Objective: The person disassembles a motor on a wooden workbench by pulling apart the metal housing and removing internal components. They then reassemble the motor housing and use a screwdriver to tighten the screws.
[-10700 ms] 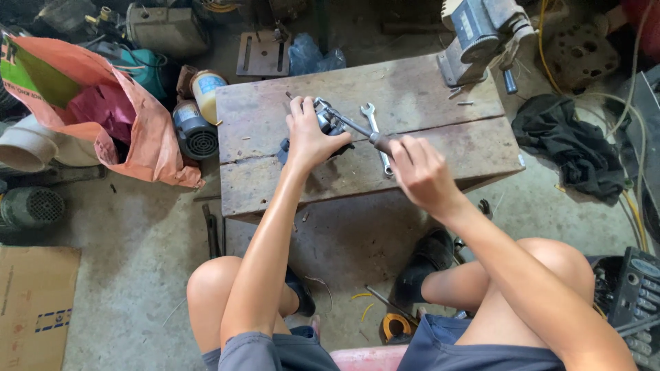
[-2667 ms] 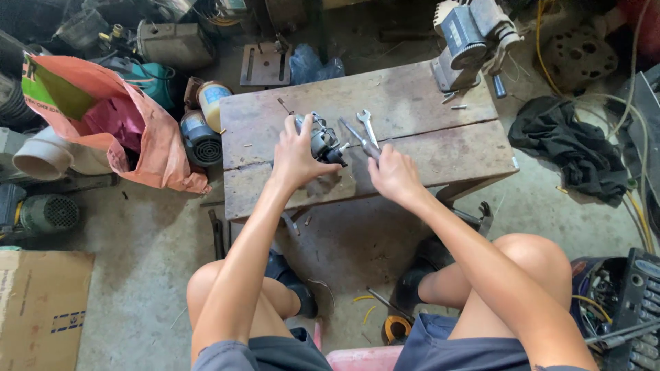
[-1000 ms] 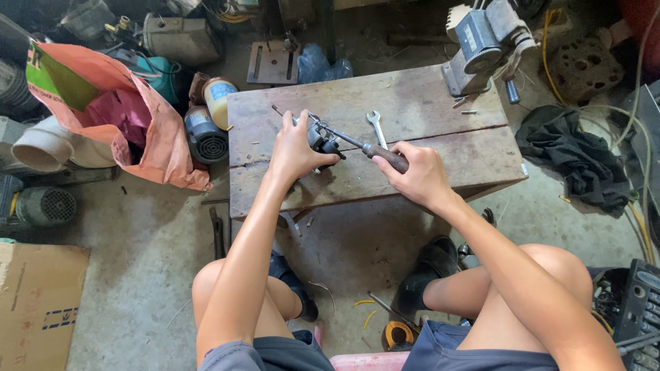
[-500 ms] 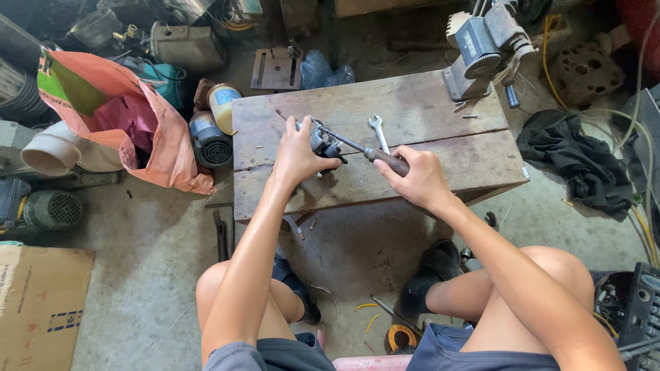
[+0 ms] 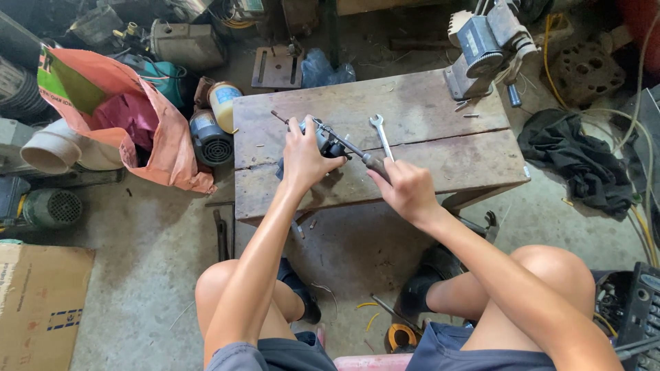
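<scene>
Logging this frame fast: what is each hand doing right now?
Left hand: closed on the small metal part on the wooden bench.
Right hand: closed on the screwdriver.

The left hand (image 5: 302, 156) covers most of the small dark metal part (image 5: 328, 143) on the worn wooden table (image 5: 426, 137), so its shape is hard to tell. The right hand (image 5: 405, 189) hides the handle end of the long thin tool (image 5: 354, 150), and the tool's tip is too small to make out. The grey metal vise (image 5: 485, 45) is cut off by the top edge. The brown cardboard box (image 5: 38, 302) runs off the left edge. The black tool case (image 5: 636, 312) is cut off at the right.
</scene>
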